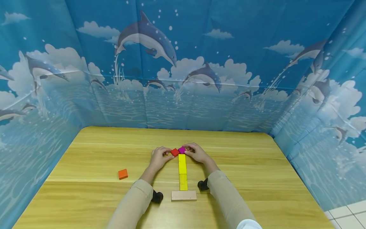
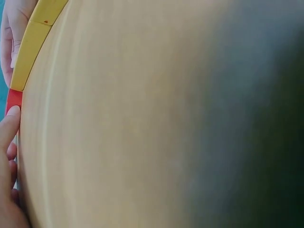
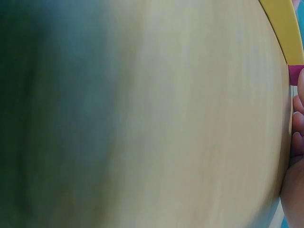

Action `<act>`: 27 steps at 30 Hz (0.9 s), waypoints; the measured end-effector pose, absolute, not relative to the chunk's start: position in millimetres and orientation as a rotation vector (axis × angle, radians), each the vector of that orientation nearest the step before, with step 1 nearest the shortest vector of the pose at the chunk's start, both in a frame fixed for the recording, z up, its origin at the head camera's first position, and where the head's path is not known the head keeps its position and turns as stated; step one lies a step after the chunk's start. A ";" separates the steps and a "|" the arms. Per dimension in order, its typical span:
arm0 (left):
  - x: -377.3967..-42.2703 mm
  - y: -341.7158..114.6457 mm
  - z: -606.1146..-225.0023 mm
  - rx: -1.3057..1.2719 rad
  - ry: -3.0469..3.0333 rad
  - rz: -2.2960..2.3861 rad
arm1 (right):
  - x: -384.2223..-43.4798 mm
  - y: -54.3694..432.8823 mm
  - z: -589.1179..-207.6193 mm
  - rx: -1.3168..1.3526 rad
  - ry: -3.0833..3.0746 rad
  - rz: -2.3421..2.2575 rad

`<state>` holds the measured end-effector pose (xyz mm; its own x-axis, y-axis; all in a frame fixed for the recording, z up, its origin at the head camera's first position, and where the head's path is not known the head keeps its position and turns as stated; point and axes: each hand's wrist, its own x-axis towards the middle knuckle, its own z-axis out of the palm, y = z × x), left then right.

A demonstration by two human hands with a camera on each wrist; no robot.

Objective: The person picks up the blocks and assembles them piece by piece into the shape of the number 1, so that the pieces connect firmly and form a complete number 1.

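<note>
My left hand [image 1: 159, 158] pinches a red block [image 1: 174, 152] between thumb and fingers. Opposite it, my right hand [image 1: 196, 153] holds a purple block [image 1: 181, 150] the same way. Both small blocks sit turned at an angle, side by side at the far end of a yellow block [image 1: 182, 163]. A second yellow block [image 1: 183, 182] continues that line toward me. In the left wrist view the thumb lies against the red block [image 2: 14, 99], right by the yellow block's end. Only a sliver of the purple block [image 3: 295, 75] shows in the right wrist view.
A plain wooden block [image 1: 184, 196] lies crosswise at the near end of the yellow line. To the left, an orange block [image 1: 123, 174] rests alone on the wood-grain table [image 1: 85, 197]. A dolphin-print curtain [image 1: 183, 105] hangs behind the table and along its sides.
</note>
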<state>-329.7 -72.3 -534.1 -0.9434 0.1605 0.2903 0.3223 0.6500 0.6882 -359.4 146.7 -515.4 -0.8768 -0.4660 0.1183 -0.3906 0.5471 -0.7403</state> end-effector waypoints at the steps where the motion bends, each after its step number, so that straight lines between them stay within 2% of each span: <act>1: -329.5 -72.0 -534.1 -0.395 -2.670 -1.159 | -359.2 146.7 -515.6 -0.749 2.681 -1.256; 27: -321.1 -68.9 -532.5 -0.461 -2.728 -0.990 | -354.2 148.1 -515.7 -0.750 2.676 -1.260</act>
